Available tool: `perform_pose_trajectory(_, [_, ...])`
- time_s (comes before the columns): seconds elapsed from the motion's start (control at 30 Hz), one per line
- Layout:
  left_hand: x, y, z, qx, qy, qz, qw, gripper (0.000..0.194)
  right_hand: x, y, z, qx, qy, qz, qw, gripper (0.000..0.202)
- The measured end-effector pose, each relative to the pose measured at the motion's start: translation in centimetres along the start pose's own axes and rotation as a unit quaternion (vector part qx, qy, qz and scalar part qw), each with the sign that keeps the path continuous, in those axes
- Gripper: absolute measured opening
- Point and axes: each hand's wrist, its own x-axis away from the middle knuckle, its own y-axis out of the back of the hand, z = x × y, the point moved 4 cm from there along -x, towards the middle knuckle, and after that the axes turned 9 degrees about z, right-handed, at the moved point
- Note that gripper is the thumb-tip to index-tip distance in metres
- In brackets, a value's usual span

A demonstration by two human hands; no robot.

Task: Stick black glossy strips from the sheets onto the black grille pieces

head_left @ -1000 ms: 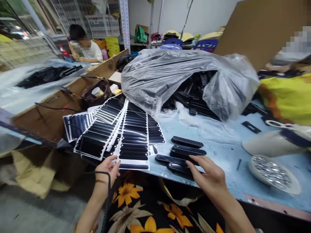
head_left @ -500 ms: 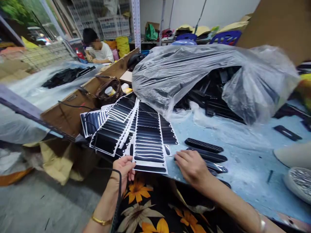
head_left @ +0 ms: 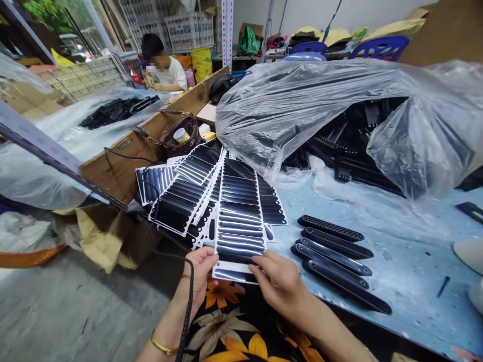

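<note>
A white-backed sheet of black sticker strips [head_left: 241, 216] lies with its near end at the table edge, overlapping other such sheets [head_left: 173, 206]. My left hand [head_left: 199, 271] pinches its lower left corner between thumb and fingers. Closed at the sheet's lower right edge is my right hand [head_left: 281, 279], thumb and fingertips at the end of a black strip. Whether they grip the strip itself or the sheet's edge, I cannot tell. A bare white band crosses the sheet above its last strip. To the right, several long black plastic pieces [head_left: 334, 246] lie side by side.
Clear plastic sheeting [head_left: 302, 100] covers a heap of black parts [head_left: 350, 146] behind. A wooden board [head_left: 124, 146] edges the table at left, near a brown bag [head_left: 181, 133]. A black cord [head_left: 188, 301] passes over my left wrist. Another person [head_left: 166, 70] sits beyond.
My right hand has moved left from beside the black plastic pieces to the sheet's lower right edge, its fingers closing there. My left hand keeps hold of the corner. The view has shifted somewhat.
</note>
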Motion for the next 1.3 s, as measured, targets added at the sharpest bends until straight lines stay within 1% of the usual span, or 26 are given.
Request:
perform_pose_trajectory(0.13, [0.5, -1.0, -0.6, 0.034, 0.003, 0.059, 0.998, 0.035, -0.3, -2.9, 0.9, -0.031, -0.052, 0.029, 0.998, 0.022])
perform_pose_trajectory(0.23, [0.4, -1.4, -0.8, 0.034, -0.004, 0.071, 0.997, 0.032, -0.5, -3.8, 1.0, -0.025, -0.067, 0.041, 0.997, 0.024])
perform_pose_trajectory(0.4, [0.1, -1.8, -0.7, 0.010, -0.018, 0.073, 0.997, 0.030, -0.8, -4.0, 0.8, -0.038, -0.086, 0.022, 0.995, 0.021])
perform_pose_trajectory(0.57, [0.4, -2.5, -0.8, 0.022, -0.018, 0.093, 0.995, 0.026, -0.7, -4.2, 0.5, -0.068, -0.103, 0.003, 0.992, 0.020])
perform_pose_trajectory(0.77, [-0.1, -3.7, -1.5, -0.025, -0.053, 0.119, 0.991, 0.012, -0.3, -4.6, -0.6, -0.085, -0.168, 0.000, 0.982, 0.030])
perform_pose_trajectory(0.9, [-0.2, -4.1, -1.4, -0.062, -0.053, 0.142, 0.987, 0.016, -0.7, -4.4, -1.0, -0.098, -0.198, -0.009, 0.975, 0.028])
perform_pose_trajectory(0.97, [0.0, -3.7, -0.9, -0.072, -0.047, 0.129, 0.988, 0.020, -0.9, -4.1, -0.9, -0.106, -0.198, -0.019, 0.974, 0.025])
perform_pose_trajectory(1.0, [0.1, -3.2, -0.5, -0.077, -0.044, 0.113, 0.990, 0.022, -1.0, -3.8, -0.8, -0.111, -0.197, -0.029, 0.974, 0.025])
perform_pose_trajectory(1.07, [0.1, -1.8, 0.2, -0.096, -0.047, 0.062, 0.992, 0.027, -0.8, -2.5, -0.9, -0.121, -0.202, -0.054, 0.970, 0.027])
perform_pose_trajectory(1.13, [-0.3, -0.5, 0.8, -0.124, -0.040, 0.022, 0.991, 0.036, 0.3, -0.3, -1.3, -0.149, -0.223, -0.075, 0.960, 0.030])
perform_pose_trajectory(1.2, [-0.8, 0.8, 0.9, -0.148, -0.045, -0.002, 0.988, 0.044, 2.5, 3.0, -2.1, -0.189, -0.261, -0.110, 0.940, 0.031])
perform_pose_trajectory(1.23, [-1.0, 1.3, 0.6, -0.168, -0.052, -0.016, 0.984, 0.045, 4.1, 5.0, -2.7, -0.209, -0.288, -0.148, 0.923, 0.030])
perform_pose_trajectory(1.27, [-1.1, 1.9, 0.1, -0.194, -0.064, -0.031, 0.978, 0.043, 5.8, 7.3, -3.2, -0.221, -0.313, -0.205, 0.901, 0.028])
perform_pose_trajectory(1.3, [-1.1, 2.4, -0.5, -0.225, -0.079, -0.045, 0.970, 0.039, 7.6, 9.4, -3.7, -0.235, -0.334, -0.242, 0.880, 0.023])
